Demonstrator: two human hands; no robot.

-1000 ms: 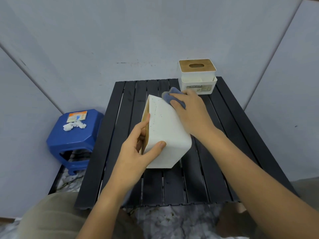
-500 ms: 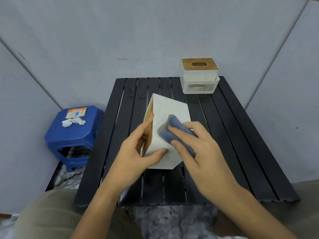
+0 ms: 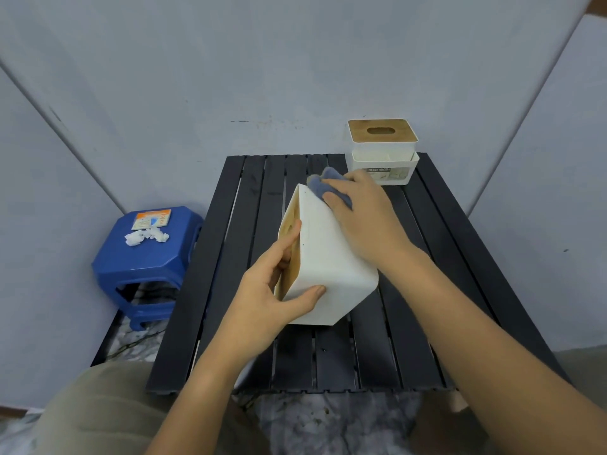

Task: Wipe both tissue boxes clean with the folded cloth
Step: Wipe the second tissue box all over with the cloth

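Note:
A white tissue box [image 3: 331, 274] lies tipped on its side in the middle of the black slatted table [image 3: 410, 323], its wooden lid facing left. My left hand [image 3: 269, 290] grips its near left corner, thumb on the white face and fingers on the wooden lid. My right hand [image 3: 361, 211] presses the folded blue cloth [image 3: 328, 185] against the box's far upper edge. A second white tissue box [image 3: 382, 151] with a wooden slotted lid stands upright at the table's back right corner.
A blue plastic stool [image 3: 147, 261] stands left of the table, with crumpled white tissue [image 3: 144, 237] and a small card on it. Grey walls close in behind and on both sides. My knees are at the table's near edge.
My right hand slid the cloth from the box's near middle face back up to its far upper edge. The left hand kept its grip on the box.

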